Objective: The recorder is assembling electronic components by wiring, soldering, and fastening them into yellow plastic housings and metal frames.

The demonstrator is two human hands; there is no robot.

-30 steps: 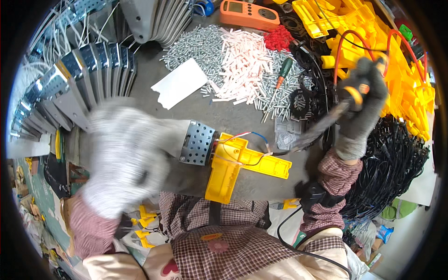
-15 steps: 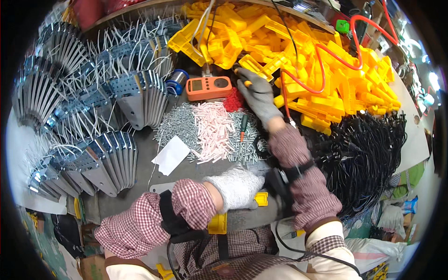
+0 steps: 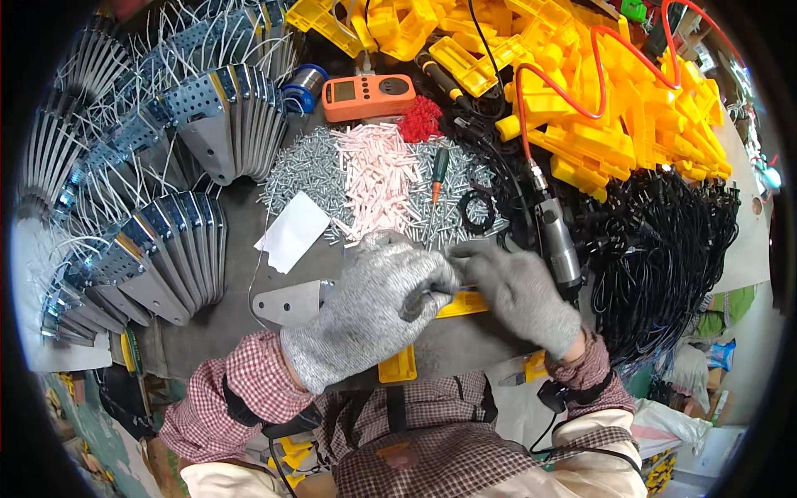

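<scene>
My left hand (image 3: 374,295), in a grey knit glove, is closed with its fingers curled toward the right; whatever it grips is too hidden to make out. Beside it, my right hand (image 3: 523,295), also gloved, has its fingers drawn together against the left fingertips, slightly blurred; anything between them cannot be made out. Under the hands lies a yellow plastic housing (image 3: 463,305). Closer to me is another yellow plastic piece (image 3: 398,365). A grey metal bracket (image 3: 286,305) lies left of my left hand. Just beyond the hands spread pale pink sleeves (image 3: 375,178) and silver screws (image 3: 305,174).
A screwdriver (image 3: 438,174) rests on the screws. An air driver (image 3: 558,245) on a red hose (image 3: 602,91) lies right. Behind are an orange meter (image 3: 368,97), black-and-yellow handled tool (image 3: 440,77) and yellow housings (image 3: 573,100). Black cables (image 3: 656,274) and bracket stacks (image 3: 158,257) flank.
My right hand has left the black-and-yellow handled tool at the back and come toward me beside the left. The left hand has turned, its fingers now curled up. The view has shifted.
</scene>
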